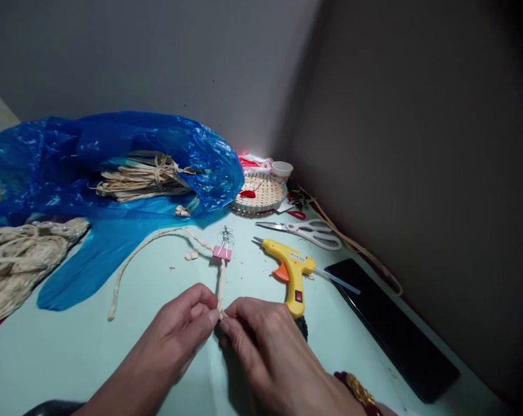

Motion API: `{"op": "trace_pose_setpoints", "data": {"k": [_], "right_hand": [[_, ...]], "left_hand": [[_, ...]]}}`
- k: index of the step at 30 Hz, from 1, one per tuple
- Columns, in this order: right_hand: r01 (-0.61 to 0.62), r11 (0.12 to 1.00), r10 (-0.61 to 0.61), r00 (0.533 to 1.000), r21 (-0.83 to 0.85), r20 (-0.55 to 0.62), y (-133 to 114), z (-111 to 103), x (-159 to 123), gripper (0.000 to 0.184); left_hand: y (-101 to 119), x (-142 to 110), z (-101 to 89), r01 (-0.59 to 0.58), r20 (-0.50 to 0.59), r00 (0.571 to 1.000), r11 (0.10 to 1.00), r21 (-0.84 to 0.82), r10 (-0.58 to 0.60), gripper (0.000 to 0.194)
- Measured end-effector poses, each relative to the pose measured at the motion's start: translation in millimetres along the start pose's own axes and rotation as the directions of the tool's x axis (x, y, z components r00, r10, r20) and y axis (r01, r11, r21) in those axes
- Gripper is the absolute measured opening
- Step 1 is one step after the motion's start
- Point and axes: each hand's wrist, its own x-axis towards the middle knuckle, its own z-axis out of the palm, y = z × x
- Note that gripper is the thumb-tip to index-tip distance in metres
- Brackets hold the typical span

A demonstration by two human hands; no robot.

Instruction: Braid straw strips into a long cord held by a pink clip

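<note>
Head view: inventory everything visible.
Bag: one, blue, back left
Straw bundle: one, tan, in bag
Woven piece: one, beige, left
Cord: one, beige, centre
Clip: one, pink, on cord
Basket: one, tan, back centre
Object: one, red, in basket
Packet: one, red, behind basket
Cup: one, white, behind basket
Glue gun: one, yellow, centre right
Glue stick: one, whitish, in gun
Scissors: one, white, behind gun
Slab: one, black, right
Table: one, mint, beneath
Bracelet: one, gold, right wrist
Left hand, right hand: two, on cord

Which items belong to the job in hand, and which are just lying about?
In use:
- left hand, right hand
- braided cord
- pink clip

Lying about, though some may serve too:
- straw bundle
- glue gun
- scissors
- flat black device
- basket
- cup
</note>
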Motion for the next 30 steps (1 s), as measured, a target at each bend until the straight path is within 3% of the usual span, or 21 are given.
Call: {"op": "trace_pose_setpoints", "data": {"k": [5, 10, 13, 16, 20, 22, 26, 30], "right_hand": [[0.042, 0.993, -0.038, 0.999, -0.113, 0.031, 1, -5, -2, 0.027], [0.231, 0.935, -0.262, 0.961, -0.27, -0.088, 7, -4, -5, 0.028], [0.376, 0.812, -0.492, 0.852, -0.446, -0.178, 12, 2, -8, 0.027], [0.5, 0.679, -0.66, 0.737, -0.537, -0.149, 14, 9, -10, 0.026], [0.567, 0.584, -0.785, 0.575, -0.581, -0.228, 12, 19, -5, 0.026], [0.57, 0.575, -0.804, 0.526, -0.587, -0.276, 11, 24, -2, 0.029], [0.568, 0.558, -0.815, 0.514, -0.605, -0.268, 10, 31, 1, 0.035], [0.59, 0.546, -0.813, 0.544, -0.595, -0.207, 11, 25, -2, 0.026]], "left_hand": [[-1, 2, -6.0, -0.063, 0.011, 0.998, 0.979, 0.195, 0.062, 0.022], [3, 2, -4.1, -0.05, 0.019, 0.999, 0.954, 0.295, 0.046, 0.025], [5, 2, -1.5, -0.05, 0.013, 0.999, 0.948, 0.315, 0.048, 0.028], [4, 2, -2.6, -0.027, 0.031, 0.999, 0.956, 0.291, 0.019, 0.029], [-2, 2, -7.3, -0.051, 0.081, 0.996, 0.986, 0.16, 0.039, 0.026], [-5, 2, -8.3, -0.015, 0.083, 0.996, 0.995, 0.096, 0.007, 0.023], [-8, 3, -7.5, 0.059, 0.078, 0.995, 0.998, -0.01, -0.058, 0.023], [-10, 1, -8.2, 0.018, 0.054, 0.998, 0.999, 0.029, -0.02, 0.025]]}}
